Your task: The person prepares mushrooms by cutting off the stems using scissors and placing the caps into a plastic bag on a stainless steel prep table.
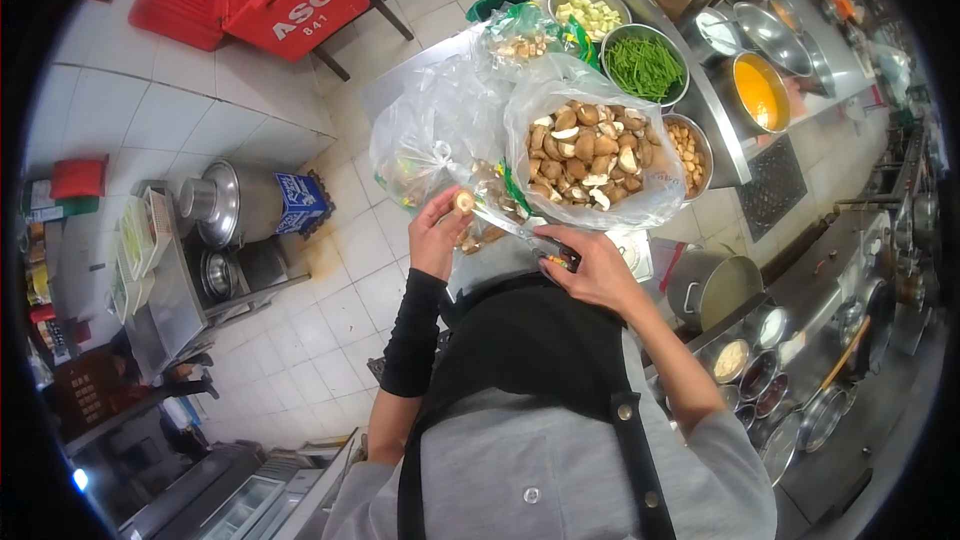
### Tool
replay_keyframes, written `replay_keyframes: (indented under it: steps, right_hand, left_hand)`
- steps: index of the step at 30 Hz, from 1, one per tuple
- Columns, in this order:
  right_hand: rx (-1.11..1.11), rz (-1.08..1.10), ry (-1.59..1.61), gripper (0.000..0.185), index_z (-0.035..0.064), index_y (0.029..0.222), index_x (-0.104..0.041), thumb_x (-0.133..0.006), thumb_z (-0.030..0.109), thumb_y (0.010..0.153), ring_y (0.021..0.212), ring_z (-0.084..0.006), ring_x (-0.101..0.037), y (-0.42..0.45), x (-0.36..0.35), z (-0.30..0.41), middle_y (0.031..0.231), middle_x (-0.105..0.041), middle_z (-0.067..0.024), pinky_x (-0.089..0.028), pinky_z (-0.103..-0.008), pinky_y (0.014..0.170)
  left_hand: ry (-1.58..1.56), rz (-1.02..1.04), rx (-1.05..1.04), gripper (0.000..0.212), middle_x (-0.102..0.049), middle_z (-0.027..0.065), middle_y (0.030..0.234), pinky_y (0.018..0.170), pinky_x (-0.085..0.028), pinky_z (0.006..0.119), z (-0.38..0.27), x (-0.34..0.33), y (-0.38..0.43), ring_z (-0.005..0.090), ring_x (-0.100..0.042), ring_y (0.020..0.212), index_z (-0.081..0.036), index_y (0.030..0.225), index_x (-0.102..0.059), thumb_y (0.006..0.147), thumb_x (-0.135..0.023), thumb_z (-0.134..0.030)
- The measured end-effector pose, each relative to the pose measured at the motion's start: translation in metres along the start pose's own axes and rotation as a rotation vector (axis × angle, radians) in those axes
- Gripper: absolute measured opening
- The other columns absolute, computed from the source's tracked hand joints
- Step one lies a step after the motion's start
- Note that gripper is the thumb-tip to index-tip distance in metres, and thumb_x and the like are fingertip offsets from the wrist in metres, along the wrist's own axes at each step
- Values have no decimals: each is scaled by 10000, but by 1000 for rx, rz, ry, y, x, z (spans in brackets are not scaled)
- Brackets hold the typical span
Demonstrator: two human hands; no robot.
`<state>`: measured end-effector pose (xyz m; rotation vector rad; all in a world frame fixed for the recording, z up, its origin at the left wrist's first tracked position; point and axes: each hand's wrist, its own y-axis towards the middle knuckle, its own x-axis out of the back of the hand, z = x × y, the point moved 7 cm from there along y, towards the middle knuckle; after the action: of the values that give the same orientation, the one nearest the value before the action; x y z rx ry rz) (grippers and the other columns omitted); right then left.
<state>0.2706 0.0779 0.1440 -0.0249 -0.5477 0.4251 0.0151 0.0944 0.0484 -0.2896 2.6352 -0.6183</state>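
Between the fingertips of my left hand (pixel 439 234) is a mushroom (pixel 464 201), its pale round underside facing up. My right hand (pixel 596 264) grips the handles of a pair of scissors (pixel 517 229), whose blades reach toward that mushroom. Just beyond my hands, an open clear plastic bag (pixel 517 120) holds many brown mushrooms (pixel 589 154), some showing white cut faces. Left of it lies a knotted clear plastic bag (pixel 442 150). More mushrooms (pixel 491 232) in plastic lie beneath the scissors, partly hidden by them and my left hand.
Metal bowls of chopped greens (pixel 645 66), pale cubes (pixel 589 13) and small brown pieces (pixel 686 154) edge the work table. A large pot (pixel 712 291) stands at the right, near a counter with several bowls. A red cool box (pixel 296 0) is at the far left.
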Motion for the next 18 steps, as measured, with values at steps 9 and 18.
replay_keyframes:
  steps: [9,18]
  right_hand:
    - [20,89,-122,427,85,1273,-708,-770,227,874,783,-380,-702,8,-13,-2,867,-733,-199,-546,-467,755]
    - [-41,204,71,403,50,1269,-721,-756,206,900,804,-363,-717,20,-39,-32,892,-734,-236,-550,-458,767]
  left_hand:
    - [154,24,86,367,-688,195,1260,967,-586,330,22,16,-3,217,-699,1089,175,1329,-590,1027,-622,-31]
    - [296,-12,279,353,-702,180,1214,919,-587,301,50,40,-2,201,-708,1026,154,1316,-618,1014,-648,-27]
